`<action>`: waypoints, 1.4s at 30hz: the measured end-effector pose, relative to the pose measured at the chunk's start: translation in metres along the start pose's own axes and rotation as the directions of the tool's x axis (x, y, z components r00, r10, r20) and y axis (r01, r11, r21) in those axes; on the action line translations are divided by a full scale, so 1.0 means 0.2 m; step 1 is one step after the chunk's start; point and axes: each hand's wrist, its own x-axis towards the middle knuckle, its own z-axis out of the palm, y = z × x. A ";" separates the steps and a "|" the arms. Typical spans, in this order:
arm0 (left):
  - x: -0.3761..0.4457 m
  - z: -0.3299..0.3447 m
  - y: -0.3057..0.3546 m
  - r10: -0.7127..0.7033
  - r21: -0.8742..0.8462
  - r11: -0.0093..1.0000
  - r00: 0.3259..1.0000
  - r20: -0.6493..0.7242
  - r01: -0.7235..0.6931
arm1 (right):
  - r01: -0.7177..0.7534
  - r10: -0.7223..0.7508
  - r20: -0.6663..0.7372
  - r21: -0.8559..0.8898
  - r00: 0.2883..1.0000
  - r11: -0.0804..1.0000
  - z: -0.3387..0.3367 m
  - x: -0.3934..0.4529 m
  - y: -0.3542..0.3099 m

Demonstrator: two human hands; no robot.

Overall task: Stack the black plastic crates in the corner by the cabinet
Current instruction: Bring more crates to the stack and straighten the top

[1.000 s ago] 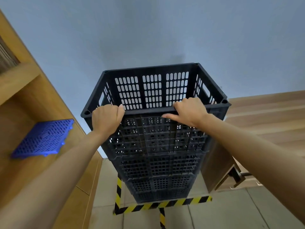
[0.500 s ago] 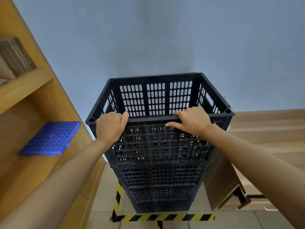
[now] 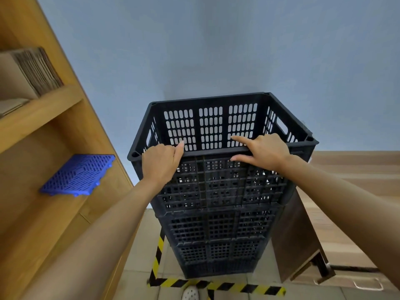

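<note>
A stack of several black plastic crates [image 3: 216,230] stands on the floor against the blue wall, between the wooden cabinet [image 3: 54,131] and a desk. The top crate [image 3: 216,126] sits level on the stack, and I see nothing in it. My left hand [image 3: 161,163] grips its near rim at the left, fingers curled over the edge and thumb lying along it. My right hand [image 3: 263,151] holds the same rim at the right, with the thumb on the outer wall below the rim and the index finger stretched out above it.
A blue plastic grid mat [image 3: 78,175] lies on a cabinet shelf, with flat cardboard [image 3: 32,70] on the shelf above. A wooden desk [image 3: 357,169] with a dark side panel [image 3: 296,234] flanks the stack on the right. Yellow-black tape [image 3: 216,285] marks the floor by my shoe [image 3: 190,293].
The view has tilted, so the stack sits lower in frame. My right index finger has straightened above the rim. Both hands stay on the top crate's near rim.
</note>
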 end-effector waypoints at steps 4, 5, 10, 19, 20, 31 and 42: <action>0.01 0.00 0.10 -0.019 -0.001 1.000 1.000 -0.002 0.019 | 0.059 -0.059 0.000 0.006 0.998 0.998 0.06 0.03 0.13; 0.01 0.00 0.13 -0.017 0.003 1.000 1.000 0.008 0.017 | 0.063 -0.063 -0.005 0.013 0.998 0.998 0.07 0.04 0.16; 0.06 0.04 0.24 -0.043 0.005 0.999 0.997 0.056 0.043 | 0.060 -0.057 -0.056 0.046 0.997 0.997 0.15 0.09 0.30; 0.19 0.12 0.20 -0.052 -0.002 0.999 0.998 0.025 0.052 | -0.001 0.008 -0.096 0.074 0.995 0.997 0.22 0.21 0.35; 0.20 0.13 0.19 -0.047 0.002 0.999 0.999 0.027 0.047 | -0.007 0.015 -0.101 0.077 0.995 0.997 0.23 0.21 0.35; 0.36 0.20 -0.13 0.051 0.006 0.999 0.999 0.003 -0.051 | -0.116 0.120 -0.101 0.047 0.988 0.992 0.19 0.32 0.08; 0.49 0.31 -0.43 0.178 -0.075 0.980 0.983 -0.052 -0.182 | -0.280 0.278 0.042 0.094 0.960 0.955 0.13 0.43 -0.18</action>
